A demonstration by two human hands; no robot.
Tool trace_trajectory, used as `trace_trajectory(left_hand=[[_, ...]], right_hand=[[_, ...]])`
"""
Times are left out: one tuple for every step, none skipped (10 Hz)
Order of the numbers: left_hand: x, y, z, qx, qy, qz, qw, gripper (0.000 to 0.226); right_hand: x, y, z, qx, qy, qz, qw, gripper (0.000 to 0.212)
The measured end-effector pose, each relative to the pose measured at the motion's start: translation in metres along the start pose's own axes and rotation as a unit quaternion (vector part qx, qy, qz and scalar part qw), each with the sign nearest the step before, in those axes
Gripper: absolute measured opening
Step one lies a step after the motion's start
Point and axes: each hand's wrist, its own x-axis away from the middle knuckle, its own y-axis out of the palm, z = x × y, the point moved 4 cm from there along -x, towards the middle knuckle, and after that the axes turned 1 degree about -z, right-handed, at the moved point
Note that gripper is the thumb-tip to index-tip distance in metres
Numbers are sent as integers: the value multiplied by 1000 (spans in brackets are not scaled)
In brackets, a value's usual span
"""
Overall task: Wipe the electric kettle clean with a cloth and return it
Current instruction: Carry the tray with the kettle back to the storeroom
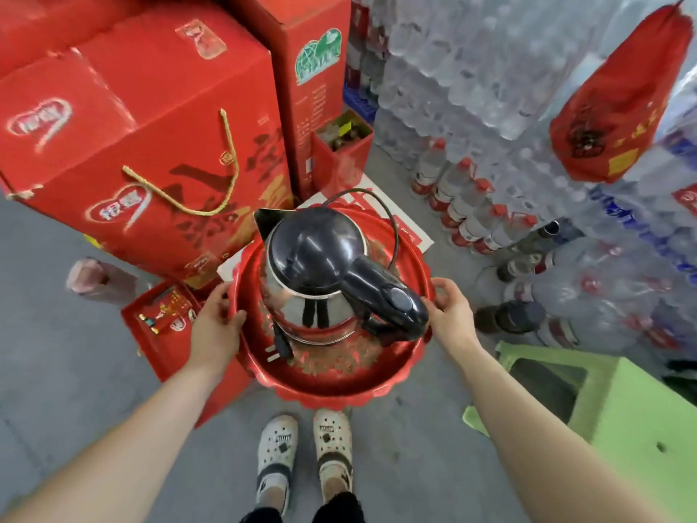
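No writing here reads clearly. The red gift boxes carry white heart-shaped logos with characters too blurred to make out, and the tall box behind them has a green and white emblem over lines of small illegible print. The red bag hanging at your upper right shows dark printing and a yellow patch, also unreadable.

The electric kettle stands upright on the round red tray you hold out in front of you, above your white clogs. Its spout points away from you and to the left, toward the boxes. Its black handle runs back toward you and to the right, so its long axis lies on that diagonal. The black cord loops behind the kettle, and the plug lies on the tray floor at the near left.

Your left hand grips the tray's left rim, thumb hooked over the edge and fingers curled beneath. Your right hand holds the right rim just beside the kettle handle (its fingertips are partly hidden behind that handle). Red-capped water bottles stand on the floor to the right, near a green stool.
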Motion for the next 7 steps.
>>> trace_trajectory(left_hand=[[-52,14,-20,-29,-2,-3,1000,58],[-85,27,-28,-47,7,0,999,57],[-99,34,-33,-63,6,13,998,54],[-102,37,-33,-78,18,15,997,54],[-105,38,-34,-89,7,13,996,55],[-105,37,-32,-86,1,-5,996,56],[-100,30,-33,-92,-18,-32,995,59]], right_hand=[[-33,23,2,14,2,16,1000,22],[-58,45,10,17,11,21,1000,24],[-69,60,18,7,32,20,999,26],[-74,69,25,4,50,24,998,26],[-76,70,29,-9,60,21,998,26],[-73,67,30,-16,81,-14,996,29],[-61,50,14,-15,83,7,996,38]])
